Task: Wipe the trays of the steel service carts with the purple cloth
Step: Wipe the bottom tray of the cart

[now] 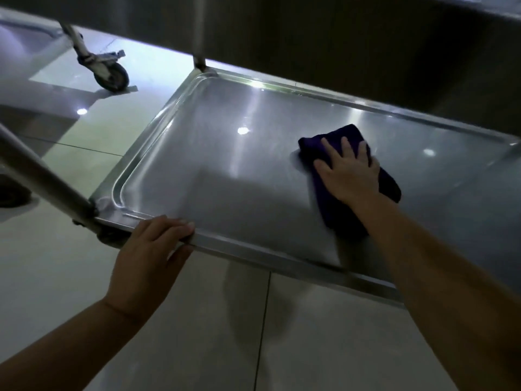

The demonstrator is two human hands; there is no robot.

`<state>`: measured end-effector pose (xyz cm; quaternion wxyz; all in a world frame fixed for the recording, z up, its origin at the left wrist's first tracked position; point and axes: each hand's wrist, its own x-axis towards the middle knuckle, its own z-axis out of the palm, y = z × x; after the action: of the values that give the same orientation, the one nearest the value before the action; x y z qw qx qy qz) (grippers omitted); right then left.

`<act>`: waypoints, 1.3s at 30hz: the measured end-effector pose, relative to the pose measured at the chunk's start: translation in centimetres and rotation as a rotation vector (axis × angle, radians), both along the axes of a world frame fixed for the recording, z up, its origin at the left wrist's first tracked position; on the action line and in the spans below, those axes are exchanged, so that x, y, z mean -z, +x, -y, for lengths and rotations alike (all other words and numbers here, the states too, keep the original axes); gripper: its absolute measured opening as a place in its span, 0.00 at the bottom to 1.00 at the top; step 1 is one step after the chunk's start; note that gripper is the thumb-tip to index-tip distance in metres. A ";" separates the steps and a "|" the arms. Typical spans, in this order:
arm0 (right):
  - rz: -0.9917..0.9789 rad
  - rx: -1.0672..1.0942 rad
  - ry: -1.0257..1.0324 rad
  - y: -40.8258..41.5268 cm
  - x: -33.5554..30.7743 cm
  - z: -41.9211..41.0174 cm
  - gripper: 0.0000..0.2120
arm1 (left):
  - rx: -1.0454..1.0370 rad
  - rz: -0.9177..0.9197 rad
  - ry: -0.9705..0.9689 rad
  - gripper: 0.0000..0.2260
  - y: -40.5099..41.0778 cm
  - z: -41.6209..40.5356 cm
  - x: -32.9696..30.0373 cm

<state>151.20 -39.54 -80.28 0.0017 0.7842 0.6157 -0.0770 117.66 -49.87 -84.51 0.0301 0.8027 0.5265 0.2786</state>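
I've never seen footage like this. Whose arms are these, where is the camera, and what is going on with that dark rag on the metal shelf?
There is no machine here: these are a person's two bare arms, filmed by one wide-angle camera worn on the head, looking down. The shiny surface is the lower tray of a steel service cart, with another shelf above it. The right hand lies flat with spread fingers on a folded purple cloth, pressing it on the tray. The left hand grips the tray's near rim, probably to steady the cart. Beyond the tray, a caster wheel of another cart stands on the tiled floor.
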 end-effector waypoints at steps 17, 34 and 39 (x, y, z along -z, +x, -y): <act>-0.013 -0.393 0.115 -11.7 1.5 -5.8 0.23 | -0.011 -0.131 -0.004 0.18 -6.4 -1.3 -0.9; -0.071 -0.703 -0.013 -26.1 0.9 -3.4 0.26 | -0.186 0.062 -0.061 0.28 -6.6 2.0 0.2; -0.135 -0.758 -0.022 -26.9 0.7 4.7 0.29 | -0.334 0.317 -0.031 0.22 -6.3 2.0 -1.1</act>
<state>124.34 -44.20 -80.96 -0.0022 0.4941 0.8598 -0.1288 111.34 -51.88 -83.39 0.0782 0.6498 0.6450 0.3944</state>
